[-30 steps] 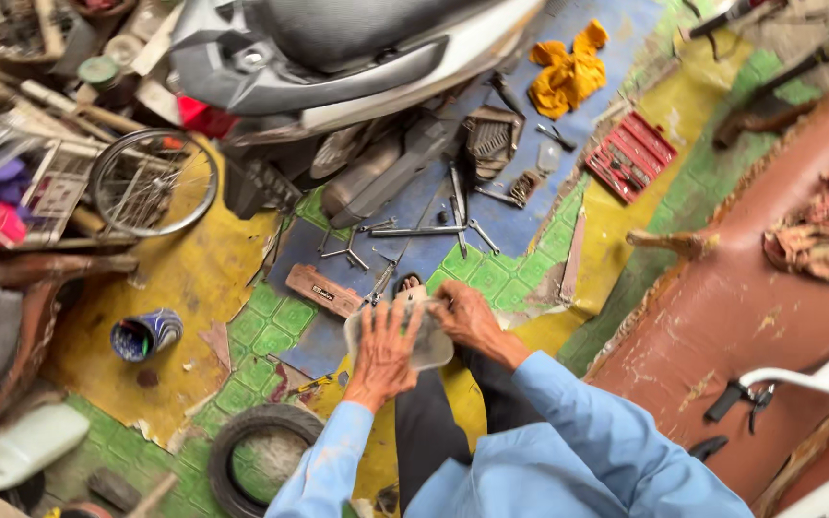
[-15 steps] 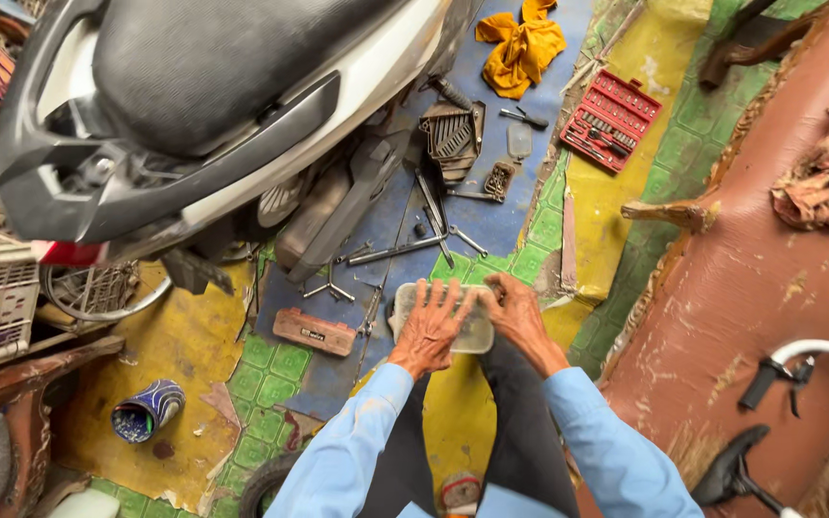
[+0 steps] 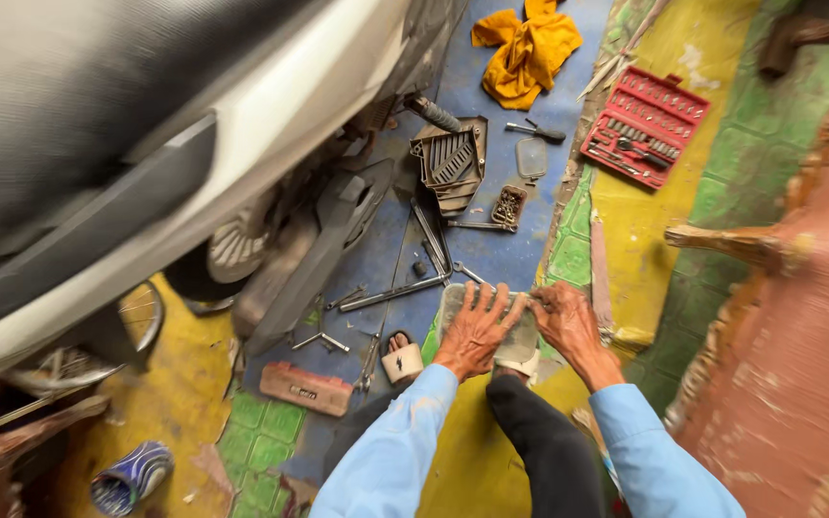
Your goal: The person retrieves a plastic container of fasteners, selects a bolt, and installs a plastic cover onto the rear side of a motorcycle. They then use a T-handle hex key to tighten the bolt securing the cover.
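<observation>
Left hand (image 3: 472,331) lies flat, fingers spread, on a grey plastic tray (image 3: 520,336) set on the floor mat just ahead of the knees. Right hand (image 3: 568,326) grips the tray's right edge. Judgement: steady the tray with even pressure from both sides so it does not tip. Wrenches (image 3: 395,291) lie just beyond; a red socket set (image 3: 645,125) sits well apart.

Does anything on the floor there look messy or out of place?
Yes. Wrenches and dark scooter panels lie scattered on the blue mat, a yellow rag is crumpled, and the red socket case sits open and askew.
</observation>
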